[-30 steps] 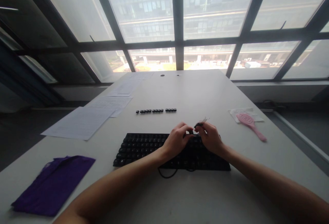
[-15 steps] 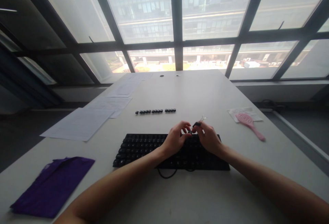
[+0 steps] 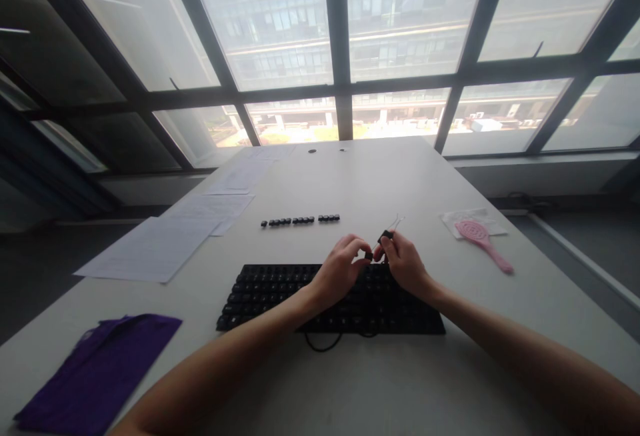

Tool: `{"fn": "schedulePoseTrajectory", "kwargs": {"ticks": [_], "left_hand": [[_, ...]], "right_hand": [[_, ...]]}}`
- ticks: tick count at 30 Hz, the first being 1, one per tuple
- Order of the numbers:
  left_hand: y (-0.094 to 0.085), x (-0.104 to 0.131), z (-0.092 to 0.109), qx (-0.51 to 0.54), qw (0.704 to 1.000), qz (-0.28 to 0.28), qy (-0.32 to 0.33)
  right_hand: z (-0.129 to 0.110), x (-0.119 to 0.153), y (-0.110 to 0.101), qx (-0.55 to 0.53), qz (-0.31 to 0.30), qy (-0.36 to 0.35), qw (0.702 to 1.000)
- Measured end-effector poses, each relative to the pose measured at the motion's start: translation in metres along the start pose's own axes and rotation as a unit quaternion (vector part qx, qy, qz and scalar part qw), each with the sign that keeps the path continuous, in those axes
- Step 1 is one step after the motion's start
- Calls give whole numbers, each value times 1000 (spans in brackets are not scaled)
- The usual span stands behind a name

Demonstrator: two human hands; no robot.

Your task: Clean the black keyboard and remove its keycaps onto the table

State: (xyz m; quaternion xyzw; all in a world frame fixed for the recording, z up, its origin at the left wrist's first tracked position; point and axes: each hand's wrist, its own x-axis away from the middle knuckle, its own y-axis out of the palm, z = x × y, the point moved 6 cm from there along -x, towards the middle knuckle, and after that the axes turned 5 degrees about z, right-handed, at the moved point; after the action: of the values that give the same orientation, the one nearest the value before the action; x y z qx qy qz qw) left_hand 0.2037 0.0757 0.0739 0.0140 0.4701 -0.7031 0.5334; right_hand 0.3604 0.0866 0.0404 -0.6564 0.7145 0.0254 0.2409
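Over the black keyboard (image 3: 280, 293), my two hands are close together. Between its thumb and fingertips, my left hand (image 3: 342, 265) pinches a small black keycap (image 3: 369, 256). A keycap puller (image 3: 385, 237) with a black grip and thin wire prongs is in my right hand (image 3: 403, 263), whose fingers are closed around the grip. One wire end sticks up beyond that hand; the other points toward the keycap, and I cannot tell if they touch. Behind the keyboard lies a row of removed keycaps (image 3: 303, 221). My forearms and hands hide part of the keys.
White paper sheets (image 3: 145, 249) lie along the table's left side, with a folded purple cloth (image 3: 100, 373) nearer me. At right, a pink hairbrush (image 3: 483, 243) rests partly on a clear plastic bag (image 3: 493, 221). A black cable (image 3: 323, 349) loops out in front of the keyboard.
The keycap in my left hand and the puller in my right hand are slightly farther apart. The view has shifted a little; the table items stay put.
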Motion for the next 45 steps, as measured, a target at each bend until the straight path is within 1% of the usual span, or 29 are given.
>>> {"fn": "schedulePoseTrajectory", "kwargs": {"ticks": [2, 3, 4, 7, 9, 11, 13, 17, 22, 30, 35, 42, 45], "left_hand": [[-8, -18, -18, -9, 1000, 8, -21], [-13, -30, -31, -25, 999, 15, -23], [-15, -42, -44, -46, 999, 11, -23], [-15, -78, -89, -100, 994, -31, -23], [-11, -95, -114, -129, 989, -61, -29], [-6, -105, -129, -153, 984, -86, -21], [-1, -109, -137, -170, 980, -104, -15], [7, -106, -148, -191, 972, -133, -26], [8, -103, -157, -203, 967, -151, -41], [7, -106, -165, -190, 966, -158, -73], [6, -107, -164, -192, 964, -168, -79], [3, -107, -159, -194, 963, -175, -66], [-1, -109, -149, -205, 963, -166, -49]], "right_hand": [[2, 0, 0, -3, -4, 5, 1000], [3, 0, 1, -2, -5, 5, 1000], [3, 0, 1, -2, -6, 4, 1000], [3, 0, 1, -4, -5, 3, 1000], [3, 0, 0, -5, -4, 7, 1000], [2, 0, 1, -5, -6, 9, 1000], [1, 0, 1, -6, -8, 9, 1000], [2, 0, 1, -9, -11, 14, 1000], [4, 1, 2, -12, -12, 17, 1000], [2, 1, 0, -15, -11, 26, 999], [1, 1, -1, -11, -6, 19, 1000], [2, 0, 0, -18, -2, 12, 1000], [1, -1, -3, -27, 18, 5, 999]]}}
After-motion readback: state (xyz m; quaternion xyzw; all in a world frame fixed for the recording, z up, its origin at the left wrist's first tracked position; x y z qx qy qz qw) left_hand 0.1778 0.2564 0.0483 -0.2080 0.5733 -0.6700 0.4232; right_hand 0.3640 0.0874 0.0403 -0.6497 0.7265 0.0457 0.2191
